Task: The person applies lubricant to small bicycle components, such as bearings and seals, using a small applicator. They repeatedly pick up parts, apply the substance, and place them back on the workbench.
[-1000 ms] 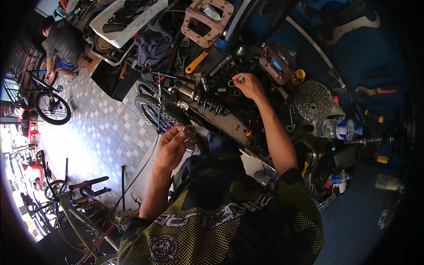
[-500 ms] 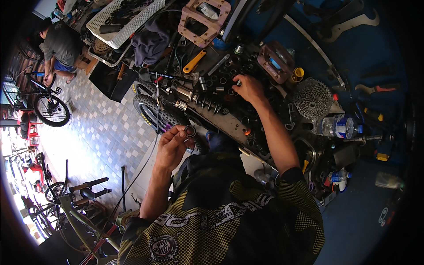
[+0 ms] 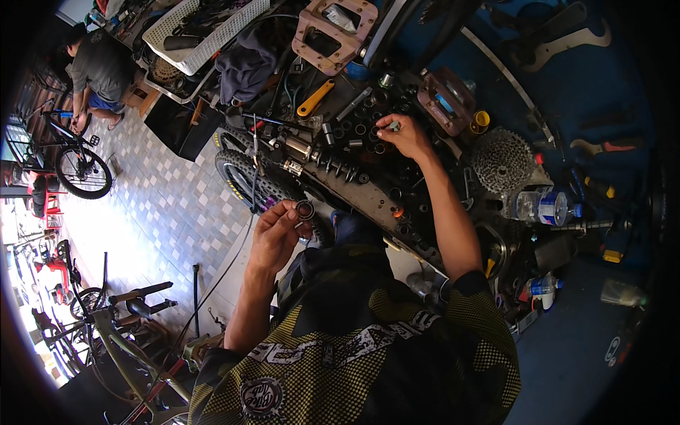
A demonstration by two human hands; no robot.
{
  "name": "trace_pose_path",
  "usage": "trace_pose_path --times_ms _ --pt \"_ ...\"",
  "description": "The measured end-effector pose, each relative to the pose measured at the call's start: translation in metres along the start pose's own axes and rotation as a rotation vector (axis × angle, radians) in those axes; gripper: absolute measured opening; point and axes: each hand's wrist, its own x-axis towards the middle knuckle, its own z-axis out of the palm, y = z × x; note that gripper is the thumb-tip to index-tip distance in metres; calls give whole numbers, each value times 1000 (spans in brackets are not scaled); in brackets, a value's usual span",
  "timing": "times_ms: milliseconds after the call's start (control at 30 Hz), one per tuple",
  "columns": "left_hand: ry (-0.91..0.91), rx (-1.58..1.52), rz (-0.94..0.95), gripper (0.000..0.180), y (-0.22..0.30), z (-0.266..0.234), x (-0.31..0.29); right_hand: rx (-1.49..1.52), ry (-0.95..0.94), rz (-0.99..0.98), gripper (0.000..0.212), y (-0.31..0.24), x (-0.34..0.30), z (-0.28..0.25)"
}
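Note:
Pinched between the fingertips of my left hand [image 3: 276,234] is a dark ring, like a bearing [image 3: 306,210], held in front of my body. Over the workbench, my right hand [image 3: 406,138] has its thumb and fingers closed around a small pale-green piece [image 3: 394,126] whose kind I cannot make out. Beneath and beside those fingers lie several loose dark rings [image 3: 361,129]. A rear shock with a coil spring [image 3: 338,168] rests on the bench between my two hands. Left of the rings is a yellow-handled tool [image 3: 316,98].
A large cassette [image 3: 503,160] and a water bottle [image 3: 545,207] sit on the right. Pinkish pedal-shaped blocks [image 3: 446,103] and a white basket [image 3: 202,42] stand farther back. Bike wheels [image 3: 248,177] are left of the bench. Another person [image 3: 100,71] crouches by a bike at far left.
My right hand has lifted and turned slightly, so the pale-green piece shows more. My left hand keeps the bearing in nearly the same place. The view has shifted a little.

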Motion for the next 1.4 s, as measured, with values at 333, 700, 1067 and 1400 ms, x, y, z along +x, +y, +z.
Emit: trace_pose_path --times_ms 333,700,1067,1400 --pt "-22 6 7 17 0 2 -1 222 -86 59 20 -42 -21 -17" --pt "-11 9 6 17 2 2 -3 -147 -60 96 36 -8 3 2" --pt "-29 -26 20 15 1 4 -1 -70 -116 190 22 -20 -2 0" --pt "-30 -19 15 15 1 4 0 -491 28 -48 29 -15 -9 7"
